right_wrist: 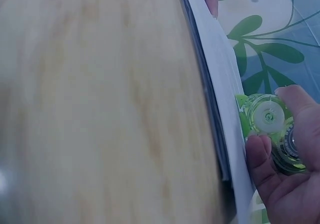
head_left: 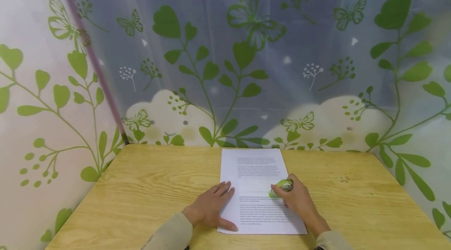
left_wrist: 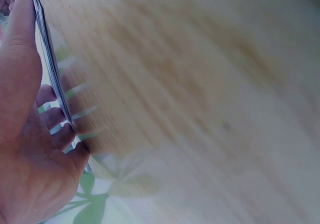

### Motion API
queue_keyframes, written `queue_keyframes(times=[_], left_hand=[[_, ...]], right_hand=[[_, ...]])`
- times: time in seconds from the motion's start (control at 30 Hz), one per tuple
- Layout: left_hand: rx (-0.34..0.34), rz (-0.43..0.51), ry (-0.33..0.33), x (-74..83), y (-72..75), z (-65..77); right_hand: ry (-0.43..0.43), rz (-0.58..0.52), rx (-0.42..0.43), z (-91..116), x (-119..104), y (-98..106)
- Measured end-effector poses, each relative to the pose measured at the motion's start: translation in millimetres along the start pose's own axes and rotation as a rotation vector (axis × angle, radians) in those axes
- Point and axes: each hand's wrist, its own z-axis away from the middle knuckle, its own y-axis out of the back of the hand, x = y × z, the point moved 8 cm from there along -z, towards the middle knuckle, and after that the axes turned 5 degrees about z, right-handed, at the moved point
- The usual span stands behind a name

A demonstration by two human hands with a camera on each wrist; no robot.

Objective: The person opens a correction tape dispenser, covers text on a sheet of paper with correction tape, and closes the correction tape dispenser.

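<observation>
A stack of printed paper sheets (head_left: 230, 164) lies on the wooden table, the top one carrying blocks of text with a white band between them. My left hand (head_left: 211, 206) rests on the left part of the sheet, fingers and thumb spread. On the right, my right hand (head_left: 302, 201) grips a green see-through correction tape dispenser (head_left: 284, 184) between thumb and fingers. Its tip is at the paper near the lower edge of the white band. The right wrist view shows the round reels inside the dispenser (right_wrist: 268, 115); the palm hides part of its casing.
The wooden table (head_left: 158, 179) reaches back to a curtain (head_left: 211, 66) printed with green leaves and butterflies. Similar hangings stand at the left and right sides. A small mark (head_left: 343, 178) shows on the tabletop to the right of the paper.
</observation>
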Motion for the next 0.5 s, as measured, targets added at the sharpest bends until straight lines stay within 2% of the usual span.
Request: queue_keyframes(times=[0.5], left_hand=[[0.002, -0.007, 0.006, -1.8, -0.4, -0.6]], right_hand=[[-0.002, -0.004, -0.01, -2.4, 2.3, 4.6]])
